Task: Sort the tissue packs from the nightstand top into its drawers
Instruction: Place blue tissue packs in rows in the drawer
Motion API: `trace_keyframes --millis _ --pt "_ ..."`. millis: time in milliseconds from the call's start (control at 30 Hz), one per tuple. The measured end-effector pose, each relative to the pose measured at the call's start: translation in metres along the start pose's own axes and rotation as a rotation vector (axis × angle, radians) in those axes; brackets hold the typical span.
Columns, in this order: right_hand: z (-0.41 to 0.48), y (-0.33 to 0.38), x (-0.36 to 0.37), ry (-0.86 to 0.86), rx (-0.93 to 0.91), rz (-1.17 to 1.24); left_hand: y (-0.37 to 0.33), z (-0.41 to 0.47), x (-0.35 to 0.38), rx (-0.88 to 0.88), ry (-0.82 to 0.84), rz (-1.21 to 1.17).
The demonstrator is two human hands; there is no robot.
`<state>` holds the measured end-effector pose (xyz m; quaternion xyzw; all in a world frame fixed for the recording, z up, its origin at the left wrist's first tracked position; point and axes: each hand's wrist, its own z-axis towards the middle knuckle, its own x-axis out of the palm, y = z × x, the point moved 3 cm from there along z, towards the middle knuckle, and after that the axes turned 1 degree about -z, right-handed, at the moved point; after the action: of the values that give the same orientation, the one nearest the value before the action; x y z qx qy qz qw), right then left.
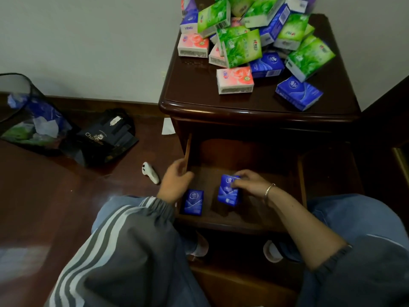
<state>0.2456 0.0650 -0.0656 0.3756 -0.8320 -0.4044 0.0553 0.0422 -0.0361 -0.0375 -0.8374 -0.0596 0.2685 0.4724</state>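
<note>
Presently, a mesh waste bin (pixel 20 111), a black bag (pixel 106 138) and a white controller (pixel 151 173) are lying on the floor (pixel 66 196) left of the nightstand (pixel 199 89), all to the side of its open drawer (pixel 254 165). Green, pink and blue tissue packs (pixel 241 47) are sitting heaped on its top. Right hand (pixel 250 181) is gripping an upright blue pack (pixel 228 196) inside the drawer. Left hand (pixel 174 182) is hovering over the drawer's left wall, fingers loosely curled, holding nothing, just beside a flat blue pack (pixel 193 202)
</note>
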Motion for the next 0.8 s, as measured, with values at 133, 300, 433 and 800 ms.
trace_keyframes --millis 133,300,433,800 --pt "0.01 -0.025 0.024 0.194 0.188 -0.089 0.029 0.013 -0.006 -0.281 0.009 0.22" --pt "0.029 -0.039 0.041 0.279 0.219 -0.156 0.026 0.015 0.007 -0.17 -0.022 0.223" --pt "0.034 -0.045 0.044 0.021 0.101 -0.316 0.032 0.019 0.004 -0.171 -0.049 0.188" --pt "0.011 -0.048 0.073 0.237 0.372 0.333 0.04 0.023 0.003 -0.2 -0.058 0.102"
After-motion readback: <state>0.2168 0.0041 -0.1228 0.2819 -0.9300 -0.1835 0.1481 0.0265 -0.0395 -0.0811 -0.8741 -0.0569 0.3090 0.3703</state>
